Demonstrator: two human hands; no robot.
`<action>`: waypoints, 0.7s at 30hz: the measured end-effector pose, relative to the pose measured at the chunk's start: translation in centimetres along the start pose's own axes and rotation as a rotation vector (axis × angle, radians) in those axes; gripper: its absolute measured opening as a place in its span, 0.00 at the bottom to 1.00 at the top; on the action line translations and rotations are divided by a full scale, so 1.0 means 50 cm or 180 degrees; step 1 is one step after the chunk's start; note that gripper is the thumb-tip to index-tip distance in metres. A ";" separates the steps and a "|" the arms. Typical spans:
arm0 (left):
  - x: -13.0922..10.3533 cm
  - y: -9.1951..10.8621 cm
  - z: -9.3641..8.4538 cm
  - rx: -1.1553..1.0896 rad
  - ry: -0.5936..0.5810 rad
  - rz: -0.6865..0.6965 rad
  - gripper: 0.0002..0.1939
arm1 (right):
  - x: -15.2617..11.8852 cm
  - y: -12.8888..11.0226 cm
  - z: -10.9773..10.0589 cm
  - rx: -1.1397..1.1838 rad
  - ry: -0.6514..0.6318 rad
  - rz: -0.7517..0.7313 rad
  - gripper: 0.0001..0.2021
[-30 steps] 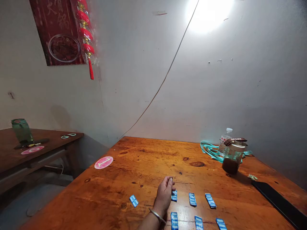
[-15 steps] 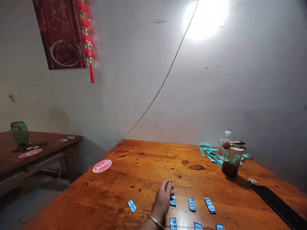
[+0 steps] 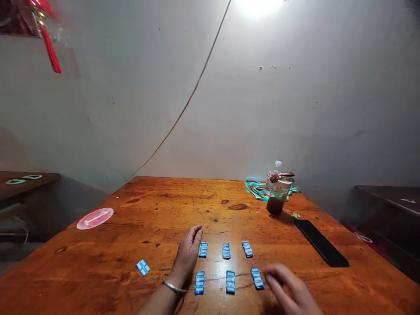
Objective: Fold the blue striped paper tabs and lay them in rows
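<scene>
Small blue-and-white pieces lie on the wooden table in two rows. The back row has a left piece, a middle piece and a right piece; the front row has a left piece, a middle piece and a right piece. My left hand, with a bangle at the wrist, rests beside the back-left piece, fingers curled inward; whatever they hold, if anything, is hidden. Just right of the front-right piece is my right hand, its fingers smeared by motion. A separate blue-and-white piece lies tilted at left.
On the wooden table lie a pink number disc and a black phone. A strapped bottle with dark contents, a clear plastic bottle and a turquoise strap are at the back right. Other tables stand on both sides.
The view has swung right and down, showing more of the table front. My right hand has come into view at lower right. My left hand stays near the back-left piece.
</scene>
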State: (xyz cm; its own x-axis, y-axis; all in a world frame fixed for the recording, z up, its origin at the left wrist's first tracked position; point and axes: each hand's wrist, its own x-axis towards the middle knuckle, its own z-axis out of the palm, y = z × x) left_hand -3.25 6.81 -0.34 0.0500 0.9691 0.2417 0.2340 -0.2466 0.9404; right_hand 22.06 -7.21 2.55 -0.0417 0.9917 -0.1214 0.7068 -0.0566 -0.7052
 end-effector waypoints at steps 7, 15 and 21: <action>-0.041 0.009 0.047 0.0598 -0.0242 0.0131 0.19 | 0.190 -0.013 0.132 -0.0229 0.1227 -0.0503 0.20; -0.023 0.033 0.149 -0.0402 -0.0089 -0.0573 0.22 | 0.237 -0.069 0.150 0.1385 0.1171 -0.0595 0.19; 0.039 0.041 0.078 0.0001 -0.0274 -0.0232 0.17 | 0.253 -0.026 0.096 0.2057 0.1452 -0.0319 0.15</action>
State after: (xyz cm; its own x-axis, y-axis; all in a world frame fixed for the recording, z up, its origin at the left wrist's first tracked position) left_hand 1.10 8.25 1.14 0.1160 0.9817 0.1512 0.2403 -0.1755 0.9547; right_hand 17.25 4.86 -1.44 0.3086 0.9370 0.1636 0.1598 0.1184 -0.9800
